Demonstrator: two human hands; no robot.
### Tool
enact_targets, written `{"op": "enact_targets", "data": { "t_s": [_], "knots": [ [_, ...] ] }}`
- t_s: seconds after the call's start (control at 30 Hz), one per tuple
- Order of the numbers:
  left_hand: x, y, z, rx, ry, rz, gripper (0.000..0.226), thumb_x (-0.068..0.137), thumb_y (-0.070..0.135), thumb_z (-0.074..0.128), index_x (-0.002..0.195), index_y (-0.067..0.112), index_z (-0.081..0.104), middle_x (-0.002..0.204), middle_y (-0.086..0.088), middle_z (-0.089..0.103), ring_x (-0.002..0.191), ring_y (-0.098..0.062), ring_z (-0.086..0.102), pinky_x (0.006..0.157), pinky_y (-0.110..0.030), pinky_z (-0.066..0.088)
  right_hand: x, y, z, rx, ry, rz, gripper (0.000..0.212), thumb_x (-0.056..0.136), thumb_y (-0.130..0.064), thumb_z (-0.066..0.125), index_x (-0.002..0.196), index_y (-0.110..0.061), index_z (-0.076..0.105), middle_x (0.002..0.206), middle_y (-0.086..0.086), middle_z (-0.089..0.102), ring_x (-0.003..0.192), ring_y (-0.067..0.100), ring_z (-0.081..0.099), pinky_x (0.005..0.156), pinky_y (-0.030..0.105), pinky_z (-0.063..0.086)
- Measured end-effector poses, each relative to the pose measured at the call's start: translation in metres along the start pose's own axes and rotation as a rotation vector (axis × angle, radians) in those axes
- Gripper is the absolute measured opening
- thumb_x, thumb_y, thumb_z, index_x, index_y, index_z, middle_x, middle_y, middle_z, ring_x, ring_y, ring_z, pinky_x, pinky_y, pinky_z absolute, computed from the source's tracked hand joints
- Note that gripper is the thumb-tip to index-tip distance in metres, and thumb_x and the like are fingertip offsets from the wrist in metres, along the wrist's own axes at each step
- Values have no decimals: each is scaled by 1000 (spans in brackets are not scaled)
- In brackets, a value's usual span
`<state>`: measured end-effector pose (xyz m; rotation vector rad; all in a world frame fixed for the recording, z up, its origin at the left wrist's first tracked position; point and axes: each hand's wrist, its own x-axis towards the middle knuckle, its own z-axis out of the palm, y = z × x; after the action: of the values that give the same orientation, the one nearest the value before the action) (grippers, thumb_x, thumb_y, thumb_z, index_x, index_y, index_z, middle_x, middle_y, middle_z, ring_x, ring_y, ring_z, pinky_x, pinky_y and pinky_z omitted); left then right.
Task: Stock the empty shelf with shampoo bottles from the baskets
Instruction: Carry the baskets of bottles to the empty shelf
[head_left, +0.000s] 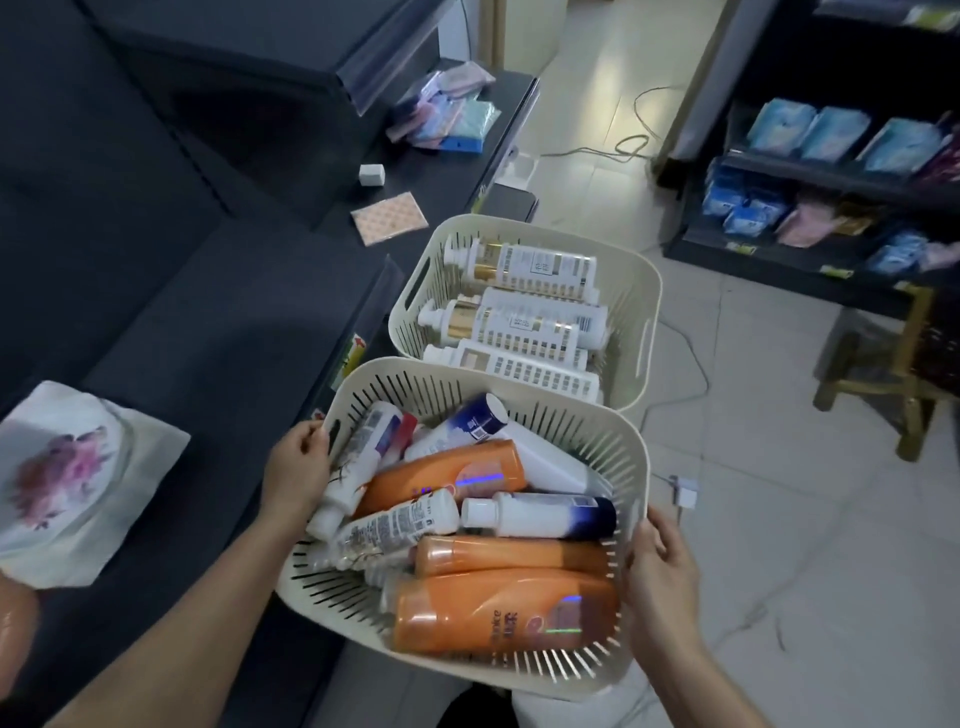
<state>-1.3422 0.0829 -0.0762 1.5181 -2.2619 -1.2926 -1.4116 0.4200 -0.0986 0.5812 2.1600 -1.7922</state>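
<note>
I hold a cream slotted basket by its two sides. My left hand grips its left rim and my right hand grips its right rim. Inside lie several shampoo bottles: orange ones and white ones with dark blue ends. Beyond it on the floor stands a second cream basket with several white and gold bottles lying flat. The dark empty shelf runs along my left.
A white floral cloth lies on the shelf at left. Further along the shelf are a patterned pad, a small white box and coloured packets. A stocked dark rack and a wooden stool stand right; cables cross the tiled floor.
</note>
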Motion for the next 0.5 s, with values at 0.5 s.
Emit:
{"op": "enact_targets", "data": {
  "t_s": [0.5],
  "knots": [
    [26,-15,17,191,-49,68,26,102,29,35,97,24,60,88,2,62,77,-13,58,57,-30,39,13,19,10,-127,-31,101,21,103,-22,42,109,-32,59,70,0,57,58,16,49,56,29,39]
  ]
}}
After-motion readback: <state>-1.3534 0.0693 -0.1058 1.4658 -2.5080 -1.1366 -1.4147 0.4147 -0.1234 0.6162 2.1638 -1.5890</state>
